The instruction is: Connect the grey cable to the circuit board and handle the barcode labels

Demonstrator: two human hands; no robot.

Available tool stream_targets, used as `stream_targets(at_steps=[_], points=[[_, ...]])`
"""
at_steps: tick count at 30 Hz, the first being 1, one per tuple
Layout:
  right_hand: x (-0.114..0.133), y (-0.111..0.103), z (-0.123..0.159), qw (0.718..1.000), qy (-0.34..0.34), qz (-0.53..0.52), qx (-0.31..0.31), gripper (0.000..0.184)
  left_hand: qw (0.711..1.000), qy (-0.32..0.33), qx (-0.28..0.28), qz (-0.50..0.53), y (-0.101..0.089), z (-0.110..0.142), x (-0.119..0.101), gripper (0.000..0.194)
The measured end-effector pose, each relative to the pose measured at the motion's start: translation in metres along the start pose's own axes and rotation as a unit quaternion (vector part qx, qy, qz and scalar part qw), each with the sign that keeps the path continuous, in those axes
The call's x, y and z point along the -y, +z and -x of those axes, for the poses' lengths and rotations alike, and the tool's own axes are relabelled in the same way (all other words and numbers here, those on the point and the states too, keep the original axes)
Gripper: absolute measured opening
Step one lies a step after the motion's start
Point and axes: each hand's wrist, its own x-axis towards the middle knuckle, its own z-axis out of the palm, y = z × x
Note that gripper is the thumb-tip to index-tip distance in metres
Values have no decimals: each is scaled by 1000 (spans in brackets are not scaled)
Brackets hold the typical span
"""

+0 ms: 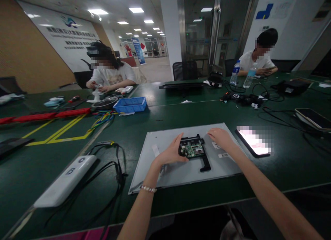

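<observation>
A large flat grey-white panel (181,176) lies on the green table in front of me. On it rests a green circuit board (195,149) in a black plastic bracket (205,164), with one arm of the bracket reaching toward me. My left hand (169,153) grips the board's left side, thumb at the near edge and fingers at the far edge. To the right of the bracket, my right hand (221,138) is over the panel with its fingers bent together; anything between the fingertips is hidden. White labels (223,155) are stuck on the panel below that hand.
A lit phone (253,141) lies right of the panel. At left are a white power bank (66,181) and black cables (117,164). Farther back stand a blue basket (130,104), a dark flat monitor (183,86) and water bottles (249,76). Two people sit across the table.
</observation>
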Motion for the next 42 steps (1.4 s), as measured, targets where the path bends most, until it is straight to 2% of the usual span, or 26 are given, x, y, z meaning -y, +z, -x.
stream_targets(at_steps=[6, 10, 15, 18, 26, 31, 38, 42], points=[[1, -1, 0, 999, 23, 1, -30, 26, 1000, 4, 2, -12, -2, 2, -2, 116], [20, -9, -7, 997, 13, -1, -78, 26, 1000, -5, -8, -20, -3, 1, -3, 116], [55, -9, -20, 996, -68, 34, -48, 19, 999, -8, -11, -29, -3, -1, 1, 116], [66, -3, -23, 995, -92, 44, -18, 17, 999, 2, -13, -31, -2, -2, 4, 115], [66, 3, -23, 996, -87, 9, 19, 20, 999, -2, -10, -30, -2, -1, 5, 116], [63, 1, -23, 996, -71, -50, 16, 26, 999, -7, -12, -36, -1, -1, 5, 116], [66, 1, -27, 998, -59, -18, -1, 26, 999, -9, -9, -47, -2, -1, 4, 115], [66, 2, -30, 998, -54, -30, 19, 25, 999, -21, -6, -43, -2, -1, 4, 115]])
